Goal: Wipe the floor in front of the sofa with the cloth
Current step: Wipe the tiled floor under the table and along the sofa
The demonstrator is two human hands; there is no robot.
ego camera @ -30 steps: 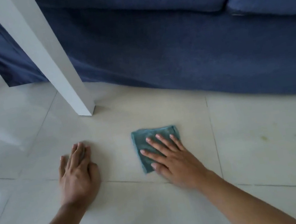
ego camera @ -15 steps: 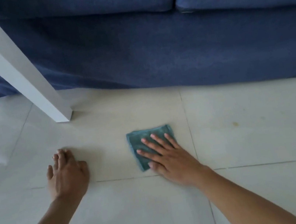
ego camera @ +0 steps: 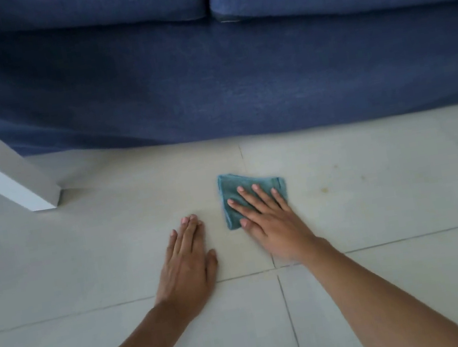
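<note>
Sofa, dk blue, spans top, 2 seat cushions. Floor: pale tiles w/ grout lines. White table leg at 10 o'clock, slanted. L hand flat on tile, fingers released, together. R hand palm-down on cloth, fingers spread, pressing, no clench. Cloth teal, folded, ctr, just 1 o'clock of L hand. Faint yellowish spot at 3 o'clock of cloth.

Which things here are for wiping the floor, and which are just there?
For the job:
- teal cloth, flat under the right hand
- tiled floor, with a small yellowish spot
- blue sofa, marking where to wipe

Just there:
- white furniture leg
- left hand, resting flat on the tiles, holding nothing
</note>
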